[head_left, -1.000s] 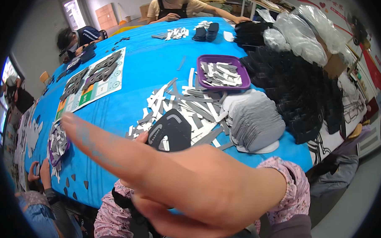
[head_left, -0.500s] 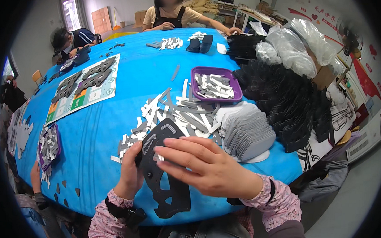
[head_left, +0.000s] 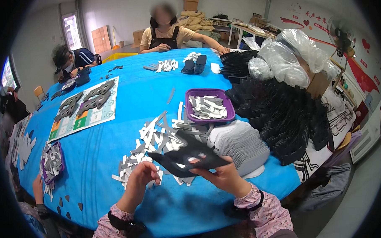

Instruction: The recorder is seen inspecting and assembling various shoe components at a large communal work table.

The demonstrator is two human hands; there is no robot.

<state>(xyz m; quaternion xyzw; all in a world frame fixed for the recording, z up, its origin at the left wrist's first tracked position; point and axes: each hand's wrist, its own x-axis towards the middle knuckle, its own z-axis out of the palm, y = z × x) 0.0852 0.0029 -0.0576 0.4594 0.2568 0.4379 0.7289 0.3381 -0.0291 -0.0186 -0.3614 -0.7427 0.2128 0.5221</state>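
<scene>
I see my right hand (head_left: 224,177) gripping a black cutout piece (head_left: 189,159); my left hand (head_left: 141,176), fingers curled, seemingly empty, hovers near white strips (head_left: 150,138).

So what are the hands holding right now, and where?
The right hand grips a black cut-out sheet by its near right edge. The left hand holds nothing.

Bright, even indoor light; fisheye-bent, black-vignetted edges.
</scene>
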